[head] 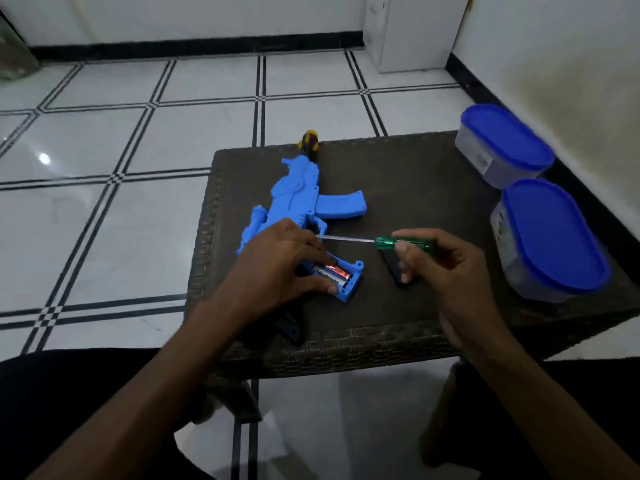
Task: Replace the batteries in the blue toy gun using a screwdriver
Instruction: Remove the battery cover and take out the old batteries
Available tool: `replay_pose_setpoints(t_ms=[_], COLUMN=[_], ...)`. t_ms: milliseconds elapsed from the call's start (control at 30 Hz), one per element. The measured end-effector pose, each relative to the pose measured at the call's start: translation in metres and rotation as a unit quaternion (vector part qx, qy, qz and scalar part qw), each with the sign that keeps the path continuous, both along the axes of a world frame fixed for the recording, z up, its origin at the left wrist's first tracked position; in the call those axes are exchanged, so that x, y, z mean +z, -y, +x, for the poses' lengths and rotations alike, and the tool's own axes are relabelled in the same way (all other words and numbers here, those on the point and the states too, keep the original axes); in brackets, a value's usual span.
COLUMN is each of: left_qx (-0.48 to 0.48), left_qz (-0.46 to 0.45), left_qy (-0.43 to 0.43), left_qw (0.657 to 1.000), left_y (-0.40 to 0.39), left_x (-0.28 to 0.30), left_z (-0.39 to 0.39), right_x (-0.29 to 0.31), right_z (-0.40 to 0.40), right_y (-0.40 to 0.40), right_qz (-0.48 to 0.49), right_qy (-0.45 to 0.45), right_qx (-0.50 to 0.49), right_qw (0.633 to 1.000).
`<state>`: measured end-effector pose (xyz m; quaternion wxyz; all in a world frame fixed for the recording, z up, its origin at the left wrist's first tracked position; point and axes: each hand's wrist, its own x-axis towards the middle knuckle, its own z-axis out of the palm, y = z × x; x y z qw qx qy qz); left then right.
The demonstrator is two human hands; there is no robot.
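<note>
My left hand (277, 268) fingers lie spread over the toy gun's grip end, thumb pressed along the near edge of the open battery compartment (343, 277), index finger touching down inside it. Nothing curled round, just pressing. One battery (332, 273) visible in there, red and black with white lettering; whether a second sits beside it I can't tell.

My right hand (446, 268) fingers are wrapped round the green handle of one screwdriver (381, 241), held roughly level, metal shaft pointing left, tip just at my left knuckles, above the gun body.

One blue toy gun (294, 199) lies flat on the table (415, 313), muzzle away from me with a yellow-black tip (309, 141), magazine sticking right. Compartment end sits nearest me, under my left fingers. One dark flat piece (393, 265), probably the compartment cover, lies on the table just below my right fingers, partly hidden.

Two clear containers with blue lids (554, 233) stand at the table's right edge, one behind the other, well apart from the gun.

Both forearms reach in from the bottom, left angled right, right angled left. White tiled floor (104, 202) with black lines around.
</note>
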<state>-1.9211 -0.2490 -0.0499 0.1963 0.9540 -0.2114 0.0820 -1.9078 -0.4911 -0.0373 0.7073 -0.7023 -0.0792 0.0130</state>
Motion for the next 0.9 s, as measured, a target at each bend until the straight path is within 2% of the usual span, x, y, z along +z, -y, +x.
replay_pose_setpoints(t_ms=[133, 267, 467, 667, 900], left_qx=[0.009, -0.003, -0.019, -0.034, -0.032], left_qz=[-0.033, -0.067, -0.074, -0.063, -0.06], left_qy=[0.034, 0.035, 0.019, 0.005, 0.0], left_qw=[0.999, 0.997, 0.997, 0.997, 0.998], left_y=[-0.002, -0.004, -0.004, -0.005, -0.004], left_x=[-0.012, -0.017, -0.015, -0.013, -0.012], left_z=[0.0, 0.002, 0.007, 0.009, 0.008], right_x=[-0.008, -0.005, 0.003, 0.007, 0.014], right_z=[0.0, 0.004, 0.004, 0.002, 0.007], right_y=[-0.006, -0.008, -0.009, -0.014, -0.021], right_qz=[0.035, 0.032, -0.11, -0.199, -0.257], right_qy=[-0.041, 0.002, 0.153, 0.22, 0.237], right_qx=[-0.028, -0.034, 0.031, 0.067, 0.094], right_qw=[0.998, 0.999, 0.982, 0.953, 0.932])
